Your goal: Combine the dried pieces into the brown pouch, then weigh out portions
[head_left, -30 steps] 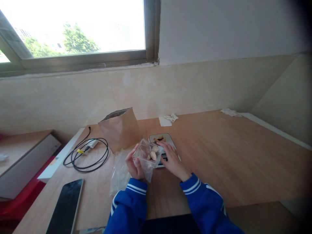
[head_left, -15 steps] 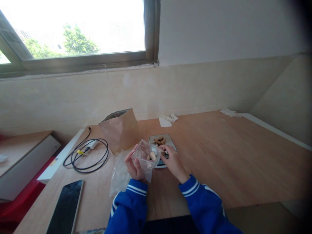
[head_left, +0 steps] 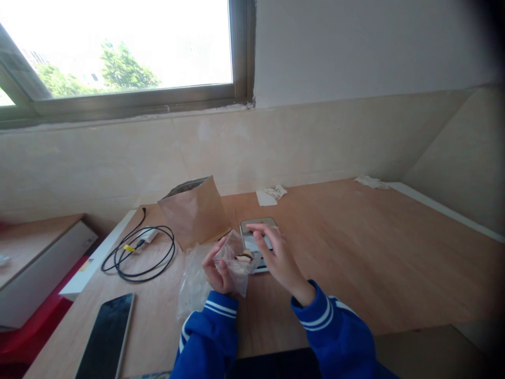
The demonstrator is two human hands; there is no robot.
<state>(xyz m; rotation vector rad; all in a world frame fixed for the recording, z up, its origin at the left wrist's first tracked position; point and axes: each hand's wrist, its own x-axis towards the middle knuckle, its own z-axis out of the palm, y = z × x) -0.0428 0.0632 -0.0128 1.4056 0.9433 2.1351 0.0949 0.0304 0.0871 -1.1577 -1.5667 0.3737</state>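
My left hand (head_left: 216, 271) grips a clear zip bag (head_left: 239, 276) by its side. Pale brown dried slices (head_left: 244, 256) with dark edges show inside it. Just right of the bag, my right hand (head_left: 279, 260) hovers over a small kitchen scale (head_left: 258, 245), fingers stretched out and holding nothing that I can see. It covers much of the scale, so any slices on the plate are largely hidden. Another clear plastic bag (head_left: 189, 289) lies flat on the table under and left of my left hand.
Behind my left hand stands an open brown paper bag (head_left: 193, 213). A coiled black cable (head_left: 173, 247) with a white adapter (head_left: 149, 235) and a phone (head_left: 106, 337) lie to the left. Crumpled tissue (head_left: 278, 191) and white paper (head_left: 265, 198) sit near the wall.
My right hand has lifted from the bag's edge and its fingers have spread over the scale. The zip bag's mouth has tipped toward the scale, and the slices inside have shifted.
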